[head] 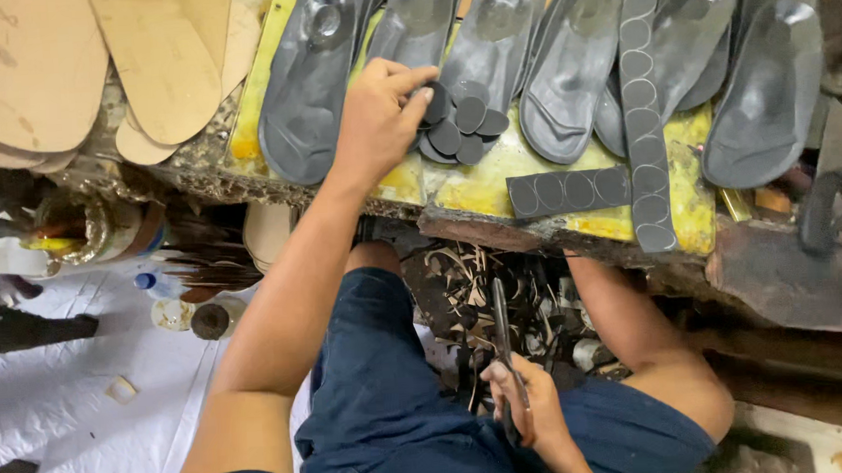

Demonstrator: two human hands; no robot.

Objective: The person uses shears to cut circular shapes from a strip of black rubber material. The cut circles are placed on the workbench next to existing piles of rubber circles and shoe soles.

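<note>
My left hand (381, 114) reaches up onto the yellow-stained bench (495, 180), fingers pinched on one of several dark grey round foam discs (463, 129) piled there. My right hand (526, 404) rests low over my lap, closed on a thin dark knife-like tool (503, 338) that points up. A row of grey moulded insoles (575, 65) lies across the bench behind the discs. Two dark foam strips (645, 110) with punched circles lie to the right of the discs, one upright and one flat (568, 192).
Tan board sole shapes (152, 59) are stacked at the top left. A glue pot with brush (75, 231) and small lids (209, 320) sit at left over white sheeting (55, 400). Dark offcut scraps (472, 301) lie under the bench between my knees.
</note>
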